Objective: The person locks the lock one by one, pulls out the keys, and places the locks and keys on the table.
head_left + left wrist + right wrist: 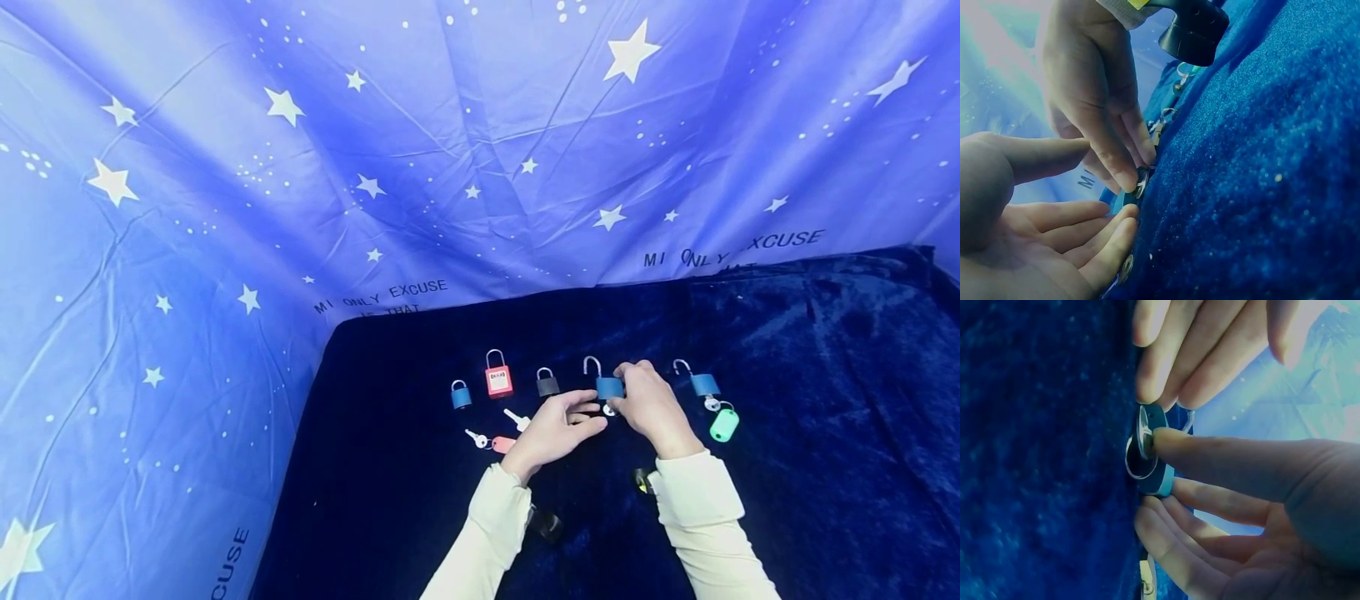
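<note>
A blue padlock (609,387) lies on the dark blue cloth with its shackle swung open and a key (1145,434) at its bottom end. My right hand (654,408) holds this padlock, the thumb on the key's head and the fingers along the lock's far side. A thin metal ring (1127,459) hangs at the key. From the other side, my left hand (558,429) reaches in with fingers nearly straight, their tips right at the padlock's edge. Its thumb stands apart from them.
Left of the hands lie a black padlock (548,385), a red padlock (498,382), a small blue padlock (461,396) and keys (517,420) near a red tag (502,445). To the right is another opened blue padlock (705,384) with key and green tag (724,425). A star-patterned curtain (480,242) stands behind.
</note>
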A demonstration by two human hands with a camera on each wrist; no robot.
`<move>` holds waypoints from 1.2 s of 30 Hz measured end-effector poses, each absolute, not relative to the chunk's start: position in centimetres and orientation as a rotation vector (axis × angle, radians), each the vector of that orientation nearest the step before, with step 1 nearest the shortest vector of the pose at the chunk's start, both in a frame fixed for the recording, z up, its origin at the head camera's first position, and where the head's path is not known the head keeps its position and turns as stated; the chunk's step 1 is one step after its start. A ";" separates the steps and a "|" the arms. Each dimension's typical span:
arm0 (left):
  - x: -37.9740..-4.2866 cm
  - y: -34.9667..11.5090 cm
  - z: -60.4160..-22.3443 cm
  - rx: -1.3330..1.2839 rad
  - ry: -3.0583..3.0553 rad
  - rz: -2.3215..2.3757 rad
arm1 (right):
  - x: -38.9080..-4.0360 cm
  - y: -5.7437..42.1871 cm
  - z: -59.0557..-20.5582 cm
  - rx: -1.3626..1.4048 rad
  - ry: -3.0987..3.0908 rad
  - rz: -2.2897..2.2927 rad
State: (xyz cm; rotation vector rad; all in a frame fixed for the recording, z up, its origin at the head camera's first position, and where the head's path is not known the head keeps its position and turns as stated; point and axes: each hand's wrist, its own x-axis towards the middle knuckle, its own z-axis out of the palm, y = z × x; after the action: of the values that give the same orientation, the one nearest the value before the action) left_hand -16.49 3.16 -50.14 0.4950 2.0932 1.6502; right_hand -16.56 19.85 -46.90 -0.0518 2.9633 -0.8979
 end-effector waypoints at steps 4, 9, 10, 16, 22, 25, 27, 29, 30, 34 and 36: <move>-16.5 3.3 -50.3 0.476 2.066 1.686 | -16.6 19.9 -47.0 -0.056 2.964 -0.897; -16.6 3.4 -50.2 0.433 2.016 1.743 | -16.6 20.0 -47.1 -0.058 2.970 -0.897; -16.6 3.4 -50.2 0.428 2.012 1.748 | -16.6 20.0 -47.1 -0.056 2.968 -0.896; -16.6 3.5 -50.2 0.429 1.999 1.769 | -16.7 20.1 -47.0 -0.043 2.963 -0.912; -16.5 3.5 -50.2 0.409 2.029 1.773 | -16.8 20.5 -46.9 -0.040 2.897 -1.072; -16.4 3.4 -50.0 0.394 2.041 1.813 | -16.9 20.8 -46.9 -0.034 2.817 -1.189; -16.4 3.4 -49.9 0.380 2.050 1.857 | -16.9 21.1 -46.8 -0.031 2.768 -1.261; -16.4 3.3 -49.7 0.361 2.064 1.908 | -16.9 21.3 -46.6 -0.034 2.730 -1.327; -16.5 3.3 -49.7 0.353 2.068 1.933 | -16.9 21.4 -46.5 -0.031 2.719 -1.349; -16.7 3.1 -49.5 0.312 2.079 2.033 | -16.7 21.5 -46.1 -0.041 2.677 -1.445; -16.9 3.1 -49.4 0.294 2.075 2.078 | -16.7 21.5 -46.0 -0.051 2.641 -1.503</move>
State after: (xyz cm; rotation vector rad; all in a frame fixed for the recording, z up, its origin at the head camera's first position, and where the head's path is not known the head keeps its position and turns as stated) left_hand -16.89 3.06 -49.44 0.2939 2.0747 2.0777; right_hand -16.67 21.45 -45.98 -0.0509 2.6412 -1.5028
